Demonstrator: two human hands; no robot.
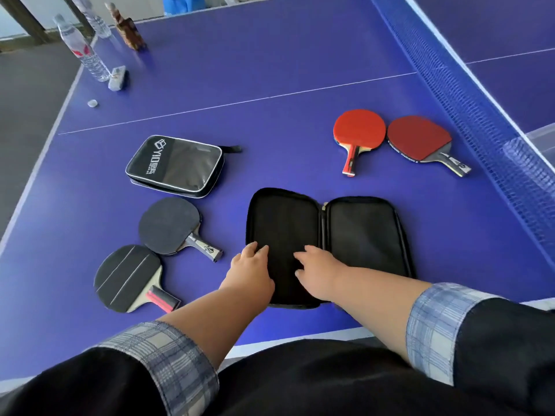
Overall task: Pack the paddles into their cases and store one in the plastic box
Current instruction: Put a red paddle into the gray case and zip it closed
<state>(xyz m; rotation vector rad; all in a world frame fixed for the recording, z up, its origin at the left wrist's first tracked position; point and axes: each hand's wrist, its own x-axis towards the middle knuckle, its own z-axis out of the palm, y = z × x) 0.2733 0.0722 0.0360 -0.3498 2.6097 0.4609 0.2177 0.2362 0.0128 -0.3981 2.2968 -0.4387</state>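
Observation:
An empty black paddle case point(360, 232) lies spread open flat near the table's front edge. My left hand point(250, 270) rests on the left half's near edge, and my right hand point(318, 271) lies on the same half, fingers spread; neither holds anything. A second black case point(175, 166) lies zipped shut to the left. Two black-faced paddles point(169, 225) point(127, 277) lie below it. Further right, near the net, lie two red-faced paddles point(359, 130) point(419, 138). A clear plastic box point(540, 139) shows behind the net at the right edge.
The blue table point(270, 70) has a net point(468, 94) running along its right side. At the far left corner stand two water bottles point(81, 46), a brown figurine point(129, 30), a small white object point(117, 78) and a bottle cap point(92, 103).

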